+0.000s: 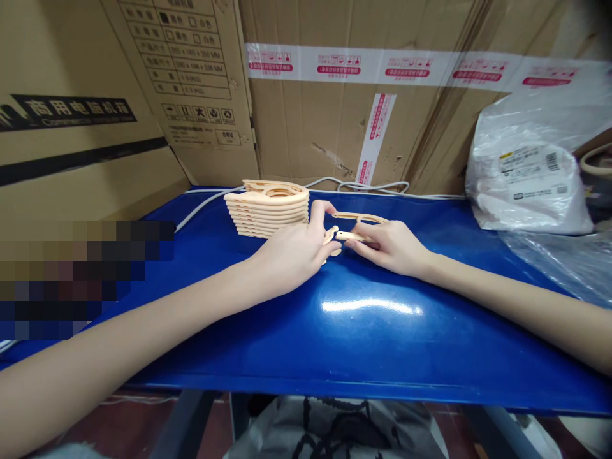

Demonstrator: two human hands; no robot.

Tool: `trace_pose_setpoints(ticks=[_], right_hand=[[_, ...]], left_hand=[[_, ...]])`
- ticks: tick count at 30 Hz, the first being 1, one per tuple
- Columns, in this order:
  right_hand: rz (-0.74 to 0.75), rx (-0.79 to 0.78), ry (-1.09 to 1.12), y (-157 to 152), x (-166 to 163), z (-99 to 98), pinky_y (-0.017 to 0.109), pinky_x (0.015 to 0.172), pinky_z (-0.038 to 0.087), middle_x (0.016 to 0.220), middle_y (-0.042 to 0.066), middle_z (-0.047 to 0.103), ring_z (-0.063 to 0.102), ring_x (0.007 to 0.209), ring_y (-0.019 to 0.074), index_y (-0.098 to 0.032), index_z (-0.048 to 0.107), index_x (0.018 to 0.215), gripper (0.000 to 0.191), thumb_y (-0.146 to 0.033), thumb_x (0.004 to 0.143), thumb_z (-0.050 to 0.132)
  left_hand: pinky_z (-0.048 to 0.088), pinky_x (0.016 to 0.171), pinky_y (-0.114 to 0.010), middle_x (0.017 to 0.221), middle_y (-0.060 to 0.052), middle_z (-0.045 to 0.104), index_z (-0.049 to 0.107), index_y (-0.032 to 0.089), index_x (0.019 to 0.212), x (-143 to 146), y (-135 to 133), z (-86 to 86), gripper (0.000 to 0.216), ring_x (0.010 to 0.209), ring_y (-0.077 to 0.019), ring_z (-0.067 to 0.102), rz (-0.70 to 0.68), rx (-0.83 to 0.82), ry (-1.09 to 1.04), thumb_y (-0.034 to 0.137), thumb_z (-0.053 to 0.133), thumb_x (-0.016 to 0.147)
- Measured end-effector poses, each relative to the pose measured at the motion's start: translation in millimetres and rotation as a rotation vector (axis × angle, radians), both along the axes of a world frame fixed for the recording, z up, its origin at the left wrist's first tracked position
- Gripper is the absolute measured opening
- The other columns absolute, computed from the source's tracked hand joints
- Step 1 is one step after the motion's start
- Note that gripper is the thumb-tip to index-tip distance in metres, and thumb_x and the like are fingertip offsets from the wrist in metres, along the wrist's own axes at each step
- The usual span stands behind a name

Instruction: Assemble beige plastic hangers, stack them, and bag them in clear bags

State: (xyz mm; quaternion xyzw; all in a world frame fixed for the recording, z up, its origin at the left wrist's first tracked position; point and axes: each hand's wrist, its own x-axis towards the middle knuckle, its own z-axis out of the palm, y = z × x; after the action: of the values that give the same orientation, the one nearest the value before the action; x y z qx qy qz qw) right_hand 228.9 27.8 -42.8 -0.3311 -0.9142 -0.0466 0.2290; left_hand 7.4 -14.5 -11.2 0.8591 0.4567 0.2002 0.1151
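Brown cardboard boxes [306, 127] behind a glossy blue table [363, 357] | left hand [299, 252]: fingers pinching a cream plastic piece [331, 234], mostly hidden | right hand [394, 247]: gripping a curved cream plastic frame [348, 236], ends beside the left fingers | tidy stack of cream plastic frames [268, 210], left hand overlapping its corner | white cable [203, 203] behind; plastic-wrapped white parcel [530, 175] at right

Two slender forearms [167, 325], bare as far as I can see, narrow toward the wrists [433, 266]. The left hand [296, 255] and right hand [396, 248] are bare too, with slim fingers [319, 211]. Whether the grey, black-marked material [275, 430] low down is clothing, I can't tell.
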Motion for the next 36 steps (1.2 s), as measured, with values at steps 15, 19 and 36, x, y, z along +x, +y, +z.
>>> trace_pose_setpoints(ticks=[15,19,36], right_hand=[[-0.013,0.025,-0.008,-3.0,-1.4,2.1,0.025,0.06,0.034,0.059,-0.002,0.06,0.056,0.054,0.0123,-0.018,0.059,0.08,0.035,-0.042,0.098,0.041],[-0.016,0.025,-0.019,-3.7,-0.2,1.0,0.024,0.058,0.033,0.059,-0.001,0.061,0.056,0.054,0.0116,-0.018,0.06,0.081,0.036,-0.043,0.098,0.042],[0.058,0.083,-0.04,-4.7,1.6,1.6,0.023,0.055,0.036,0.063,0.001,0.067,0.06,0.056,0.012,-0.017,0.066,0.088,0.037,-0.042,0.099,0.041]], left_hand=[[0.029,0.053,-0.024,0.065,0.004,0.056,0.055,0.02,0.092,-5.8,6.1,-3.4,0.019,0.058,-0.0133,0.052,0.031,0.008,-0.049,0.036,0.06,0.084],[0.03,0.054,-0.025,0.066,0.003,0.057,0.055,0.019,0.095,-4.9,7.1,-0.4,0.021,0.06,-0.0139,0.052,0.057,-0.036,-0.054,0.039,0.055,0.089],[0.037,0.064,-0.027,0.075,-0.002,0.057,0.057,0.016,0.086,-5.3,12.3,-8.5,0.043,0.069,-0.0153,0.055,-0.086,0.076,0.166,0.032,0.022,0.104]])
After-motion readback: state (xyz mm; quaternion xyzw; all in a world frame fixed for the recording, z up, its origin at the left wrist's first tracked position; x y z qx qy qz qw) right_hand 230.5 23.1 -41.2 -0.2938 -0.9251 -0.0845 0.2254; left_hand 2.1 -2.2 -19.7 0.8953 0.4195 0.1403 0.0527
